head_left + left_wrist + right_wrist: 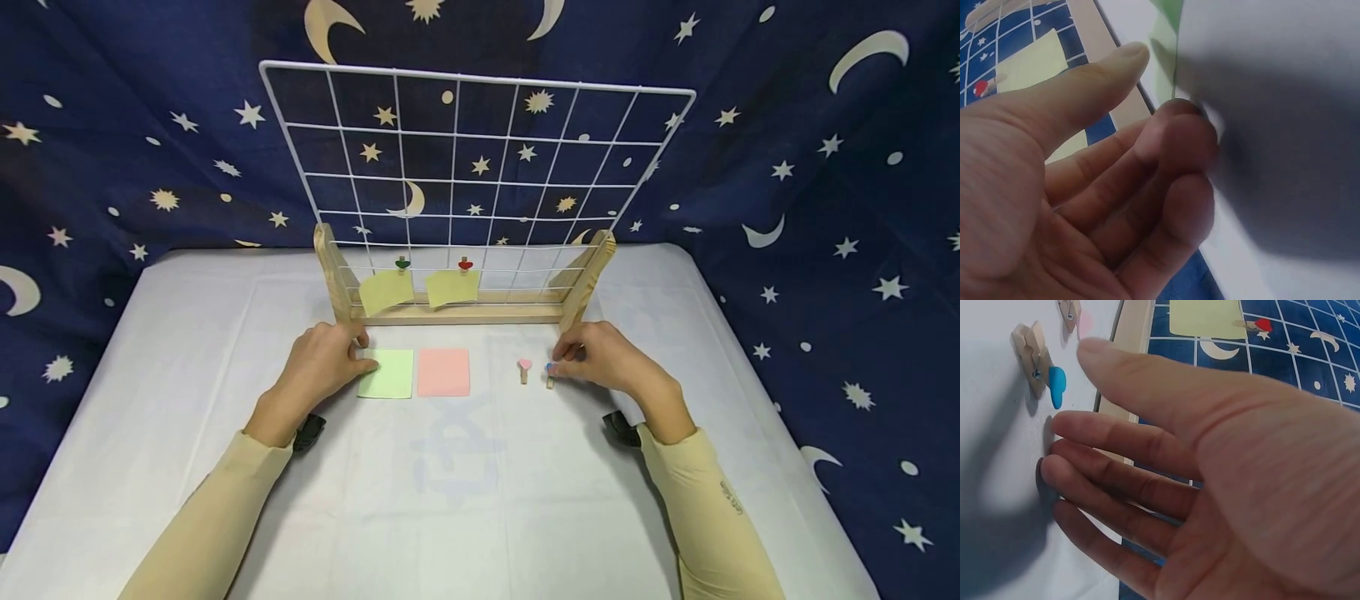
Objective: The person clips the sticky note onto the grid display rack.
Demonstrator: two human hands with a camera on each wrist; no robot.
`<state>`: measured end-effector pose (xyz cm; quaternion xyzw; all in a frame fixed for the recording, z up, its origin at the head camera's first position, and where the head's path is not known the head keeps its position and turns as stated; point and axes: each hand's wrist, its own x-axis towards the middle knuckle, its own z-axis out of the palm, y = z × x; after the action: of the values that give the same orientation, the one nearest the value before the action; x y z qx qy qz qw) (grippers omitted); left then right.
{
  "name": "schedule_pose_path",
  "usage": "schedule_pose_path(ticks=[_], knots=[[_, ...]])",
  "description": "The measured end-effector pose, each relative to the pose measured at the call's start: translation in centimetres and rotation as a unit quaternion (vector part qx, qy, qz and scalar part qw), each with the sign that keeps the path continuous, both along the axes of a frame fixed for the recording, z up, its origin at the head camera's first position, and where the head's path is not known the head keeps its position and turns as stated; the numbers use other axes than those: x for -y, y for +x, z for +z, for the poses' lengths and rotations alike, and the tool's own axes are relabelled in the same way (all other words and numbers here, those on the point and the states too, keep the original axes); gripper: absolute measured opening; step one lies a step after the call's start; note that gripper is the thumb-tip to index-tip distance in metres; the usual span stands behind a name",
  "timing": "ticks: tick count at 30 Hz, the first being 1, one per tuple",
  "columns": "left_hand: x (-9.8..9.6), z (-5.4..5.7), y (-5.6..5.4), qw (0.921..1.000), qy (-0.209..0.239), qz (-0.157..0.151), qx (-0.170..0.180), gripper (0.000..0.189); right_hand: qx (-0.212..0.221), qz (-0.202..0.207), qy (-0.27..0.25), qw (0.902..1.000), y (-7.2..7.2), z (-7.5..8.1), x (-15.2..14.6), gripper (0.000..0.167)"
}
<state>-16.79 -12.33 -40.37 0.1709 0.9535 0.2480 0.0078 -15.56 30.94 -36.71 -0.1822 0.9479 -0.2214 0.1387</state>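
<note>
My left hand (321, 362) rests at the left edge of a green sticky note (392, 377), its thumb overlapping the note in the head view. In the left wrist view its fingers (1147, 200) bend loosely at the tablecloth, apart from the thumb, holding nothing. My right hand (607, 360) is beside a small wooden clothespin with a blue heart (1035, 356) standing out from the white cloth. Thumb and fingers are spread near the heart, not gripping it. A pink-heart clothespin (524, 371) lies just left of it. Between the hands lies a pink sticky note (443, 372).
Behind the notes stands a white wire grid (454, 133) in a wooden base (465, 314). Two yellow notes (386, 290) hang low on it, from a green-heart clothespin (402, 263) and a red-heart clothespin (465, 264). A dark star-patterned curtain (810, 208) surrounds the white table.
</note>
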Motion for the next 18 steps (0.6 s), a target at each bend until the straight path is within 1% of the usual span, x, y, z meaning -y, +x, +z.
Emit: schedule_pose_path(ticks=[6,11,15,18], knots=[[-0.23,-0.04,0.11,0.9998,0.003,-0.015,0.014,0.03,0.002,0.006,0.001,1.0,0.09,-0.12,0.34,0.023],[-0.24,-0.11,0.1,0.9996,0.013,-0.012,0.022,0.03,-0.007,0.013,0.001,0.9999,0.12,-0.23,0.52,0.023],[-0.24,-0.21,0.08,0.9996,0.02,-0.005,0.02,0.027,-0.009,0.01,0.004,0.9999,0.13,-0.32,0.55,0.022],[-0.28,-0.32,0.06,0.9997,0.021,-0.007,0.011,0.023,-0.01,0.005,0.006,0.9999,0.16,-0.43,0.62,0.022]])
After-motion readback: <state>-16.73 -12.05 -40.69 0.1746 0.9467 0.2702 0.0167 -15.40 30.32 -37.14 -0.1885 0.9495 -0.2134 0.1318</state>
